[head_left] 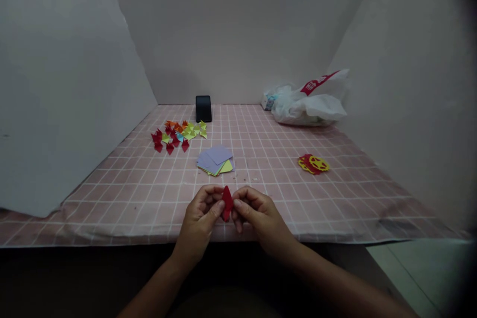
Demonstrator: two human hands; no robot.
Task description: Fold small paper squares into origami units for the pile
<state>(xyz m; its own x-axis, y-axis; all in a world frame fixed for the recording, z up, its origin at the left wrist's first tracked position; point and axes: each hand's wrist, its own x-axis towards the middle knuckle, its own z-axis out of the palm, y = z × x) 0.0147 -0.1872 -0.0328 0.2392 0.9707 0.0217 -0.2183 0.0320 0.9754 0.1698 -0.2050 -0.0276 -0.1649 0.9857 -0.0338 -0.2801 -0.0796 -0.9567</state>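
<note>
A piece of folded red paper (227, 203), narrow and pointed at its top, stands upright between my two hands near the table's front edge. My left hand (201, 213) pinches its left side between thumb and fingers. On the opposite side, my right hand (257, 213) has its thumb and fingertips closed on the paper's right edge. Just beyond my hands lies a fanned stack of square paper sheets (216, 159), mostly lilac with yellow showing underneath. Farther back on the left is a cluster of small folded paper pieces (175, 134) in red, orange, yellow and blue.
A dark phone (203, 109) leans at the back. A white plastic bag (309, 107) with red print lies at the back right. Red and yellow cut-out discs (313, 164) rest on the right. The pink checked tablecloth (268, 144) is enclosed by pale panels (242, 30).
</note>
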